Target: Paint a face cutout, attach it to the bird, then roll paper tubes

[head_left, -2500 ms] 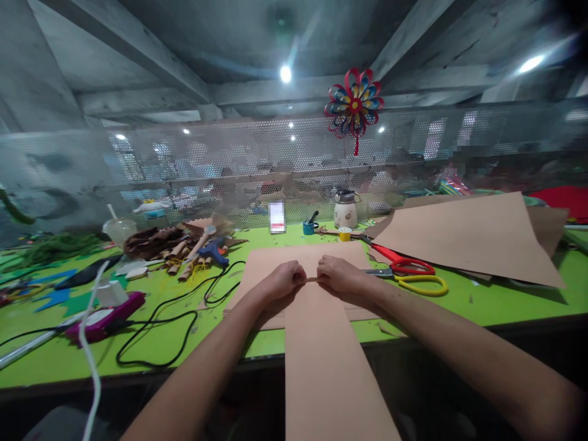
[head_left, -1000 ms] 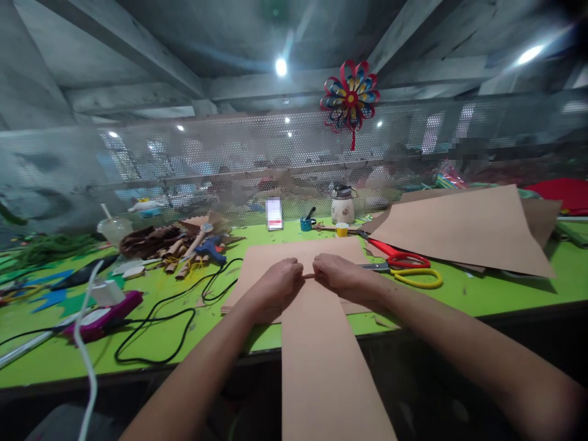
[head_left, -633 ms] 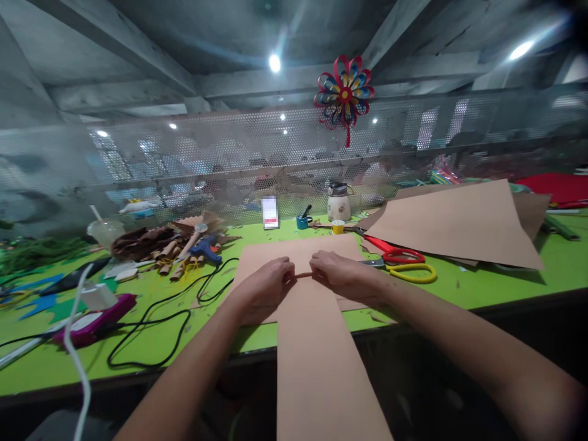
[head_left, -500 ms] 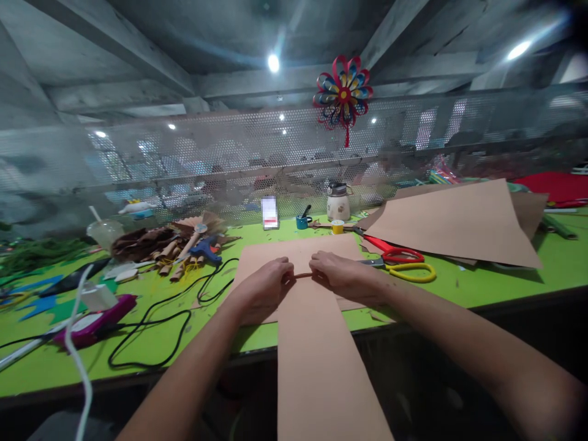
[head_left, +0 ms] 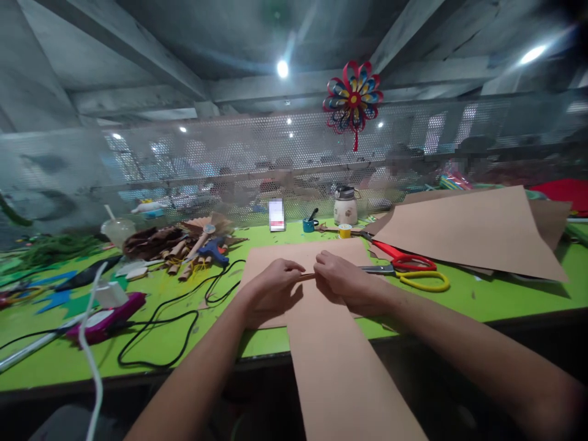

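Note:
A long strip of brown kraft paper runs from the table over its front edge toward me. Its far end is rolled or folded into a narrow band between my hands. My left hand holds the left end of that band with bent fingers. At the right end, my right hand pinches the same band, fingers curled. Both hands rest over a flat sheet of brown paper on the green table. The fingertips partly hide the band.
Scissors with red and yellow handles lie beside my right hand. Large paper sheets sit at right. At left are a blue glue gun, a black cable and a purple power strip. A phone and a bottle stand behind.
My head view has shifted slightly, so everything sits further right. My hands have come closer together on the rolled band, and the left fingers reach further out along it.

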Demonstrator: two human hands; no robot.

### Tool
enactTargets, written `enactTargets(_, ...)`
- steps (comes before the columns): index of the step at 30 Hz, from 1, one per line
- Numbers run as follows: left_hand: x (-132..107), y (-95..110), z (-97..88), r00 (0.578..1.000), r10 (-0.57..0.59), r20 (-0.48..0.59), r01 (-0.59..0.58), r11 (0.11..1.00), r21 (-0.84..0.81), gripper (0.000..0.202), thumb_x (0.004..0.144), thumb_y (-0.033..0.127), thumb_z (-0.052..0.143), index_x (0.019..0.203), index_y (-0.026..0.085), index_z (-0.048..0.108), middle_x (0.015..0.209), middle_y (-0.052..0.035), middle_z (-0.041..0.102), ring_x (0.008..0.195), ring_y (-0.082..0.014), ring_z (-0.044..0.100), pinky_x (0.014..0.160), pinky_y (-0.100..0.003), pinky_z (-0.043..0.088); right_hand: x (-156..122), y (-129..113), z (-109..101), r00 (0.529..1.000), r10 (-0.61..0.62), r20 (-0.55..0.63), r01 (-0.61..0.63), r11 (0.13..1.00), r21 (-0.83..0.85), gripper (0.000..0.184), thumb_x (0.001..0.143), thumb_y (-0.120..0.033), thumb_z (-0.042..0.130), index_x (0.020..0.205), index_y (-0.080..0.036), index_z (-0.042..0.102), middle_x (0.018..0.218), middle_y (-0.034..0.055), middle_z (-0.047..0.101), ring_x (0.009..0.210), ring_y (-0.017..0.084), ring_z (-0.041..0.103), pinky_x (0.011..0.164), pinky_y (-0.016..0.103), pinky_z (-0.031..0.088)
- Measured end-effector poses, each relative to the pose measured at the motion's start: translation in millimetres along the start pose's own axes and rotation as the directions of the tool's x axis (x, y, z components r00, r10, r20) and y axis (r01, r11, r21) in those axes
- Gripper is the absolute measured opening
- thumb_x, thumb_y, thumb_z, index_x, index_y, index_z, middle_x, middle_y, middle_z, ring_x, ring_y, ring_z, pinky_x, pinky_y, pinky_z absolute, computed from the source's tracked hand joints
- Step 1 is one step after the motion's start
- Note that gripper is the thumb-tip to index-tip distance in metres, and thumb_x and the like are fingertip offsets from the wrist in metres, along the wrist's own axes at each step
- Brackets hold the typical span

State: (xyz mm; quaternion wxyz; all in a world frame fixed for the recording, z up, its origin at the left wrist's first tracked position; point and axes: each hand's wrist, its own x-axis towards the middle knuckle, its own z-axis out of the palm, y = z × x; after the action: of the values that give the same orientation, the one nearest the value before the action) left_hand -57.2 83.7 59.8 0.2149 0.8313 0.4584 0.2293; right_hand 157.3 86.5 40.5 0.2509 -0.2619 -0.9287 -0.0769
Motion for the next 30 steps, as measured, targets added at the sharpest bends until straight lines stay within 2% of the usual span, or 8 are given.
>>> enactTargets(3,2.4,-0.3,3.1,0.998,0.031,-0.049,-0.035,0.996,-0.076,0.025,0.083,0.037,0.048,0.071,0.018,0.06,0.072,-0.0043,0.06,0.072,-0.0186,0.053,0.065,-0.027,0.042,7.1,3.7,4.8,0.998,-0.025,-0.054,0.022,0.998,-0.055,0.013,0.082,-0.004,0.049,0.077,-0.015,0.054,0.084,0.0083,0.053,0.079,0.018,0.043,0.067,0.03,0.035)
enactTargets(8,1.9,-1.1,1.1,1.0,0.026,0.015,-0.022,0.976,-0.217,0.043,0.086,0.054,0.045,0.066,0.017,0.053,0.066,-0.0029,0.054,0.068,-0.0171,0.047,0.063,-0.027,0.04,9.6,7.8,0.8,0.985,-0.085,-0.151,0.052,0.976,-0.209,0.018,0.083,-0.002,0.048,0.072,-0.015,0.054,0.079,0.0091,0.053,0.078,0.021,0.04,0.069,0.033,0.037)
enactTargets(14,2.0,12.0,2.5,0.988,0.119,0.094,-0.072,0.912,-0.404,0.04,0.09,0.05,0.044,0.081,0.014,0.059,0.088,-0.0063,0.06,0.082,-0.018,0.049,0.078,-0.028,0.04,11.2,4.7,-4.9,0.959,-0.126,-0.252,0.069,0.972,-0.225,0.016,0.079,-0.004,0.05,0.069,-0.016,0.053,0.076,0.0088,0.051,0.076,0.021,0.038,0.068,0.034,0.038)
enactTargets(19,1.6,13.7,12.9,0.99,0.018,0.141,0.07,0.802,-0.594,0.034,0.082,0.047,0.059,0.078,0.014,0.057,0.081,-0.0041,0.056,0.076,-0.0156,0.048,0.074,-0.028,0.041,11.2,3.1,-1.7,0.941,-0.091,-0.325,0.031,0.982,-0.185,0.018,0.078,-0.004,0.049,0.065,-0.017,0.052,0.075,0.0087,0.051,0.076,0.021,0.04,0.066,0.034,0.038)
enactTargets(24,-2.0,13.4,22.7,0.979,-0.115,0.17,0.204,0.616,-0.761,0.035,0.074,0.046,0.069,0.074,0.016,0.053,0.07,-0.0005,0.05,0.064,-0.012,0.048,0.062,-0.024,0.04,12.9,14.7,3.2,0.931,0.065,-0.359,-0.009,0.988,0.154,0.013,0.073,-0.004,0.053,0.075,-0.017,0.057,0.084,0.0076,0.056,0.085,0.021,0.048,0.072,0.033,0.042)
enactTargets(26,-3.4,15.1,21.1,0.975,-0.14,0.169,0.22,0.651,-0.727,0.035,0.074,0.046,0.069,0.075,0.015,0.054,0.069,-0.0002,0.05,0.061,-0.011,0.046,0.059,-0.023,0.038,13.9,21.3,2.0,0.923,0.21,-0.322,-0.082,0.926,0.367,0.017,0.07,-0.006,0.055,0.082,-0.016,0.06,0.088,0.0067,0.059,0.085,0.019,0.052,0.073,0.031,0.045)
enactTargets(28,-4.5,17.8,17.0,0.976,-0.167,0.137,0.216,0.75,-0.626,0.035,0.076,0.048,0.067,0.075,0.015,0.055,0.067,0.0006,0.048,0.058,-0.0099,0.042,0.055,-0.023,0.034,14.3,24.8,-1.1,0.903,0.372,-0.214,-0.212,0.819,0.533,0.019,0.071,-0.01,0.057,0.088,-0.016,0.062,0.09,0.0058,0.062,0.081,0.017,0.055,0.072,0.03,0.046)
enactTargets(30,-5.5,21.1,12.6,0.982,-0.158,0.101,0.188,0.842,-0.506,0.037,0.078,0.051,0.062,0.075,0.015,0.056,0.066,0.0011,0.048,0.057,-0.0095,0.039,0.053,-0.023,0.032,13.7,22.9,-4.7,0.894,0.44,-0.085,-0.299,0.725,0.62,0.014,0.076,-0.018,0.058,0.089,-0.016,0.063,0.087,0.0047,0.064,0.076,0.015,0.056,0.068,0.027,0.045)
